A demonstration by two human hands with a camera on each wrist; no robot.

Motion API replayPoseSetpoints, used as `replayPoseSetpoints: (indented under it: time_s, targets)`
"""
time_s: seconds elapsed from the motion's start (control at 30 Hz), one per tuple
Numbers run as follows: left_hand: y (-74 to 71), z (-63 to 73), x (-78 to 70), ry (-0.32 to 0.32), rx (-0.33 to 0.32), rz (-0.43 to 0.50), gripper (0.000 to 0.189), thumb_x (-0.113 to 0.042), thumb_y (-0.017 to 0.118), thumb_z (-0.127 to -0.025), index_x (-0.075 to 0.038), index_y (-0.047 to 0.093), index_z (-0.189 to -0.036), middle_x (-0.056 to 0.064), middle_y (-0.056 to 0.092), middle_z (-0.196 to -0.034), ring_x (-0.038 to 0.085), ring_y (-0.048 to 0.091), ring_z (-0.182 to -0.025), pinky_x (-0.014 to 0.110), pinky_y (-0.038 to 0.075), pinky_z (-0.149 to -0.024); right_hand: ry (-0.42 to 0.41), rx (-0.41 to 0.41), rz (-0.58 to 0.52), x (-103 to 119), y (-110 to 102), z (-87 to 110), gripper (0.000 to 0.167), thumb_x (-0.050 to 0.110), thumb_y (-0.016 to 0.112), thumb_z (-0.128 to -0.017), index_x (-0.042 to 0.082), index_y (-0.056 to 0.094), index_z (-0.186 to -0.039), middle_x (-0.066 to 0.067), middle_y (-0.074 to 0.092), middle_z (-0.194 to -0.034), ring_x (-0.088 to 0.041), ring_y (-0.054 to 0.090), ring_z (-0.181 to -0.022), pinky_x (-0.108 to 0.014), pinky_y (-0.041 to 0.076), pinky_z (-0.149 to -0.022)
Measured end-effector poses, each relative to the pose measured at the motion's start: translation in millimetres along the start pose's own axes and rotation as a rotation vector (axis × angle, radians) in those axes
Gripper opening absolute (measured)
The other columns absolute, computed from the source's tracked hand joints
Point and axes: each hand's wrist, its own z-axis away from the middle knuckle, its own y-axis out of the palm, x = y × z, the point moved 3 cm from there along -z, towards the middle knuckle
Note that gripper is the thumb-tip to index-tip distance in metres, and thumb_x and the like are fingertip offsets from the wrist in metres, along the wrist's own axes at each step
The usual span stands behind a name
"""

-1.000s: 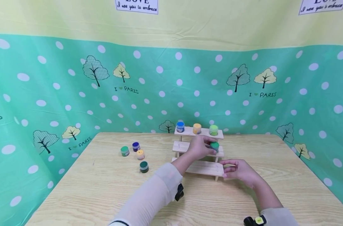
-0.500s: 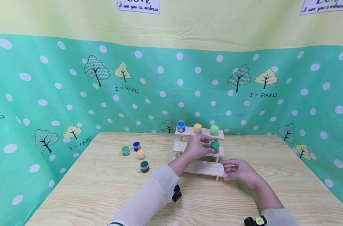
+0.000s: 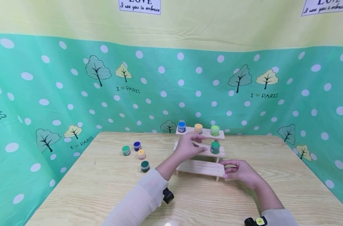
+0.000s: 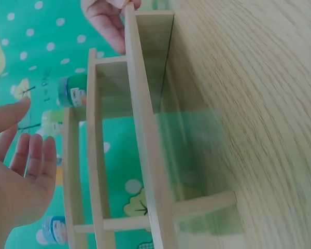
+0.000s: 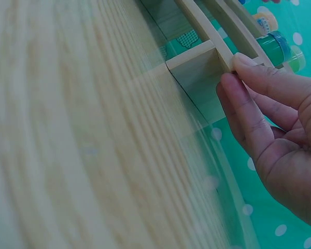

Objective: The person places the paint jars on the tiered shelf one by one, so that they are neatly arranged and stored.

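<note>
A three-step wooden display stand stands toward the back of the table. On the right end of its middle step sits a green paint jar. My left hand hovers just left of that jar, fingers apart and holding nothing; the left wrist view shows the gap between thumb and fingers. My right hand pinches the right end of the bottom step between thumb and fingers, plain in the right wrist view. Along the top step stand a blue jar, a yellow-orange jar and a light green jar.
Left of the stand, on the wood-grain table, are a green jar, a purple-blue jar, a pale orange jar and a dark green jar. A polka-dot cloth hangs behind the table.
My left hand has let go of the green paint jar on the middle step and drawn back to the left. The right hand keeps its hold on the stand.
</note>
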Motion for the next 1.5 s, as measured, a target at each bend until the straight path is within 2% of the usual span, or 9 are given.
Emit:
replayPoseSetpoints:
  time_s: [0.13, 0.3, 0.5, 0.73, 0.87, 1.0, 1.17, 1.3, 1.5]
  targets:
    - [-9.6, 6.2, 2.2, 0.013, -0.007, 0.043, 0.036, -0.007, 0.085, -0.074, -0.010, 0.074, -0.108, 0.001, 0.067, -0.106, 0.016, 0.065, -0.096, 0.021, 0.056, -0.074, -0.008, 0.005, -0.001, 1, 1, 0.7, 0.063, 0.005, 0.081, -0.078, -0.009, 0.052, -0.132, -0.016, 0.067, -0.108, -0.024, 0.065, -0.095, -0.030, 0.056, -0.080]
    - [-20.1, 15.4, 3.5, 0.030, 0.008, 0.099, 0.037, -0.008, 0.087, -0.072, -0.012, 0.074, -0.107, -0.002, 0.066, -0.110, 0.017, 0.063, -0.098, 0.026, 0.057, -0.078, -0.014, 0.011, -0.008, 2, 2, 1.6, 0.063, 0.003, 0.080, -0.078, -0.009, 0.051, -0.133, -0.017, 0.066, -0.108, -0.025, 0.065, -0.096, -0.031, 0.057, -0.081]
    - [-32.8, 27.4, 8.4, 0.042, -0.004, 0.149, 0.039, -0.008, 0.087, -0.072, -0.010, 0.074, -0.109, -0.001, 0.066, -0.114, 0.019, 0.063, -0.101, 0.029, 0.057, -0.081, -0.012, 0.009, -0.016, 2, 1, 1.8, 0.063, 0.002, 0.080, -0.078, -0.009, 0.052, -0.133, -0.016, 0.067, -0.107, -0.024, 0.065, -0.095, -0.030, 0.057, -0.081]
    - [-51.8, 40.4, 13.4, 0.014, -0.062, 0.183, 0.038, -0.005, 0.086, -0.072, -0.007, 0.074, -0.108, 0.004, 0.064, -0.115, 0.026, 0.062, -0.102, 0.035, 0.057, -0.084, -0.032, 0.023, -0.032, 1, 1, 1.3, 0.064, 0.001, 0.080, -0.077, -0.011, 0.050, -0.132, -0.016, 0.067, -0.104, -0.024, 0.066, -0.093, -0.031, 0.057, -0.080]
    - [-64.0, 47.5, 14.9, 0.009, -0.081, 0.205, 0.041, -0.002, 0.085, -0.072, -0.002, 0.071, -0.111, 0.009, 0.062, -0.119, 0.032, 0.060, -0.105, 0.040, 0.056, -0.088, -0.013, 0.006, -0.021, 0, 1, 1.0, 0.064, 0.004, 0.081, -0.076, -0.009, 0.052, -0.132, -0.015, 0.067, -0.104, -0.024, 0.065, -0.094, -0.031, 0.057, -0.081]
    - [-75.5, 54.0, 18.6, -0.009, -0.095, 0.198, 0.044, -0.004, 0.086, -0.071, 0.000, 0.070, -0.112, 0.010, 0.062, -0.120, 0.033, 0.060, -0.107, 0.039, 0.055, -0.088, -0.002, -0.004, -0.012, 0, 1, 0.9, 0.064, 0.004, 0.081, -0.076, -0.008, 0.052, -0.132, -0.015, 0.067, -0.105, -0.024, 0.065, -0.094, -0.031, 0.057, -0.081]
    - [-85.8, 61.0, 26.9, -0.077, -0.079, 0.174, 0.051, -0.010, 0.087, -0.072, -0.006, 0.068, -0.120, 0.010, 0.063, -0.118, 0.030, 0.062, -0.105, 0.035, 0.056, -0.086, -0.005, 0.002, -0.012, 0, 1, 1.5, 0.064, 0.003, 0.080, -0.078, -0.008, 0.052, -0.133, -0.016, 0.067, -0.106, -0.024, 0.065, -0.094, -0.030, 0.056, -0.080]
    - [-92.6, 66.7, 31.5, -0.107, -0.050, 0.188, 0.055, -0.013, 0.087, -0.073, -0.011, 0.066, -0.124, 0.007, 0.063, -0.117, 0.029, 0.064, -0.103, 0.035, 0.057, -0.084, -0.008, 0.005, -0.022, 0, 2, 2.2, 0.064, 0.003, 0.080, -0.078, -0.008, 0.052, -0.133, -0.015, 0.067, -0.105, -0.023, 0.065, -0.093, -0.029, 0.056, -0.080]
    - [-104.5, 73.7, 38.5, -0.099, -0.033, 0.192, 0.053, -0.013, 0.085, -0.077, -0.014, 0.065, -0.126, 0.005, 0.064, -0.122, 0.028, 0.060, -0.110, 0.039, 0.054, -0.091, -0.027, 0.021, -0.045, 1, 1, 2.5, 0.063, 0.001, 0.079, -0.078, -0.010, 0.050, -0.133, -0.015, 0.067, -0.102, -0.023, 0.065, -0.092, -0.030, 0.057, -0.079]
